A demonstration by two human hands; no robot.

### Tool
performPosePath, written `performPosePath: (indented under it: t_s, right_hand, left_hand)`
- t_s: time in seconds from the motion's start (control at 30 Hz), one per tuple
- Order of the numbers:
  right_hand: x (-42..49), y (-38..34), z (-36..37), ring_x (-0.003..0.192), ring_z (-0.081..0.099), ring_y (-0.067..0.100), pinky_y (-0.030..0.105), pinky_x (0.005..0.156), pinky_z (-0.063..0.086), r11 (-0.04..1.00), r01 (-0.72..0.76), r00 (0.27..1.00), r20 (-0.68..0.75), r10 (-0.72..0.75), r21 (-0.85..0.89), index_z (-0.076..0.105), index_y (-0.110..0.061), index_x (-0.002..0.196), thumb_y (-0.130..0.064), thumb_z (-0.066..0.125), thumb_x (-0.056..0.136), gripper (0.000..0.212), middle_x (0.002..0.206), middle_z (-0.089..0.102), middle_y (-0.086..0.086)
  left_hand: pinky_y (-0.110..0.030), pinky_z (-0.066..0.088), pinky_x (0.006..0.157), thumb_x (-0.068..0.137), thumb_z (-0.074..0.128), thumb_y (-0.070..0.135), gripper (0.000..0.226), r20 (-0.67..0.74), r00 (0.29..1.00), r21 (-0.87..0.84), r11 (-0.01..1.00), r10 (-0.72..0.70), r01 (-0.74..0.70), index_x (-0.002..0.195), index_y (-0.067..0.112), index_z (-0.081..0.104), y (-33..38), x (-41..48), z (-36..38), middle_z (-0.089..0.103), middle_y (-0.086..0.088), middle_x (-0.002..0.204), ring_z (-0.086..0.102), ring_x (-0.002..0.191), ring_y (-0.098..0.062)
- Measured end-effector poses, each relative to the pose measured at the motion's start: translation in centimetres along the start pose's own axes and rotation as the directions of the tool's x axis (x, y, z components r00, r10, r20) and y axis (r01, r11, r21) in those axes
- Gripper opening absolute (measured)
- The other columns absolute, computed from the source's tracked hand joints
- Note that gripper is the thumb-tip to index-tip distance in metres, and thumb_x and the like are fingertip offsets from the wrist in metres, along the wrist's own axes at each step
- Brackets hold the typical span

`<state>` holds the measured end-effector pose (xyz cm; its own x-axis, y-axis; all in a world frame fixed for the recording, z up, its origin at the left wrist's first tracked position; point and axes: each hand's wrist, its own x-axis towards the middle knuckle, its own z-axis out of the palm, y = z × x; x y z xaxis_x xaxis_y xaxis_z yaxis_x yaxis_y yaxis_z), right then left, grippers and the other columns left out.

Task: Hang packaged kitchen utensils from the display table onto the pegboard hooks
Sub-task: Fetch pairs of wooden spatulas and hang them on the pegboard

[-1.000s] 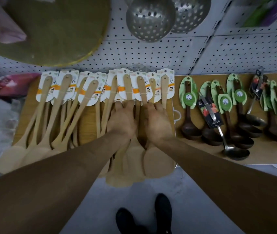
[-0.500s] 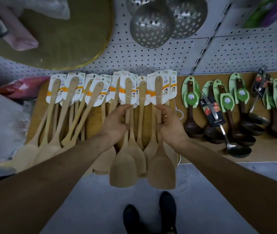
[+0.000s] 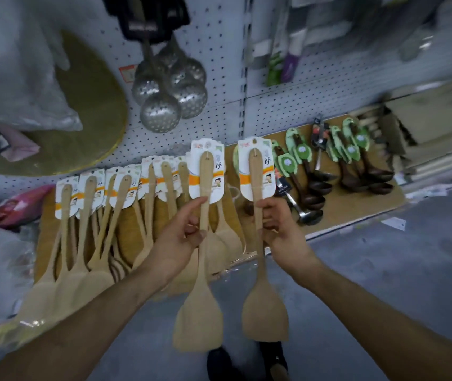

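We've got a carded wooden spatula in each hand. The left hand (image 3: pixel 180 237) has its fingers (image 3: pixel 191 207) curled round the handle of the left spatula (image 3: pixel 200 320) just under its header card (image 3: pixel 205 171), and the right hand (image 3: pixel 282 235) grips the right spatula (image 3: pixel 264 314) the same way. Both look lifted clear of the worktop (image 3: pixel 356 213), blades down and cards up, in front of the spare spatulas (image 3: pixel 90 215) lying there. For hanging, we'd do one at a time: holding close to the card is good since it stops the blade swinging, and the printed face should point outward. Line the top of the card up square with a hook on the pegboard (image 3: pixel 219 78). Honestly we can't make out a free hook, that part's too blurry, so pick a spot away from the metal skimmers (image 3: pixel 161 111) so nothing clangs or tangles.
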<state>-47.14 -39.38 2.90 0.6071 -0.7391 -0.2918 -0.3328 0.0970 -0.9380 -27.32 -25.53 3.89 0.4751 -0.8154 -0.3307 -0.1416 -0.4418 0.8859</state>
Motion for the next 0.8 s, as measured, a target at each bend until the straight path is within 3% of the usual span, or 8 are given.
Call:
performPosePath:
  t_s: [0.13,0.23,0.33,0.47,0.67,0.8]
  right_hand:
    - [-5.3,-3.3,-6.0,0.098,0.062,0.011,0.024,0.080,0.056,0.999,0.053,0.992,-0.115,-0.052,0.002,0.048,-0.036,0.129,0.022,0.050,0.095,0.068,0.118,0.061,0.002]
    - [-9.8,-5.6,-10.9,0.102,0.063,0.019,0.035,0.079,0.063,0.998,0.065,0.977,-0.205,-0.059,0.021,0.048,-0.042,0.134,0.017,0.053,0.095,0.071,0.119,0.062,-0.002]
    - [-14.9,-7.7,-16.2,0.102,0.066,0.015,0.036,0.082,0.063,0.995,0.099,0.942,-0.323,-0.087,0.020,0.045,-0.046,0.139,0.013,0.056,0.097,0.074,0.114,0.067,-0.013]
    - [-20.4,-9.7,-23.5,0.106,0.065,0.014,0.041,0.088,0.060,0.992,0.128,0.874,-0.472,-0.112,0.003,0.044,-0.052,0.143,0.013,0.055,0.099,0.079,0.114,0.068,-0.013]
    - [-25.5,-11.9,-34.9,0.106,0.067,0.013,0.027,0.083,0.061,0.982,0.181,0.759,-0.629,-0.169,-0.046,0.040,-0.053,0.147,0.004,0.060,0.102,0.075,0.116,0.069,-0.012]
    - [-27.5,-13.4,-42.7,0.102,0.068,0.014,0.026,0.081,0.061,0.968,0.241,0.689,-0.691,-0.219,-0.066,0.040,-0.048,0.149,0.004,0.060,0.103,0.072,0.112,0.067,-0.012]
  left_hand:
    - [-0.020,0.055,0.084,0.101,0.065,-0.004,0.071,0.091,0.990,0.045,0.993,0.109,-0.113,0.147,0.048,0.054,6.2,-1.8,3.5,0.059,0.010,0.122,0.063,0.094,-0.017]
    - [-0.015,0.054,0.081,0.100,0.065,-0.005,0.075,0.187,0.962,0.019,0.978,0.199,-0.206,0.141,0.058,0.056,10.6,-3.3,7.0,0.060,0.025,0.109,0.061,0.096,-0.002]
    - [-0.016,0.053,0.086,0.099,0.065,-0.006,0.081,0.310,0.901,0.013,0.947,0.302,-0.322,0.142,0.063,0.052,15.8,-4.6,11.5,0.057,0.033,0.106,0.059,0.101,0.000]
    - [-0.015,0.051,0.084,0.098,0.065,-0.007,0.087,0.425,0.807,-0.041,0.899,0.411,-0.436,0.144,0.066,0.048,23.0,-5.1,18.3,0.055,0.029,0.105,0.059,0.094,-0.005]
    - [-0.017,0.054,0.090,0.098,0.068,-0.003,0.084,0.514,0.671,-0.154,0.827,0.534,-0.540,0.148,0.061,0.048,33.9,-5.3,28.6,0.055,0.023,0.103,0.059,0.090,-0.003]
    - [-0.017,0.053,0.087,0.094,0.074,0.001,0.081,0.507,0.616,-0.174,0.771,0.603,-0.612,0.146,0.058,0.049,40.8,-4.8,34.8,0.057,0.024,0.099,0.059,0.089,-0.005]
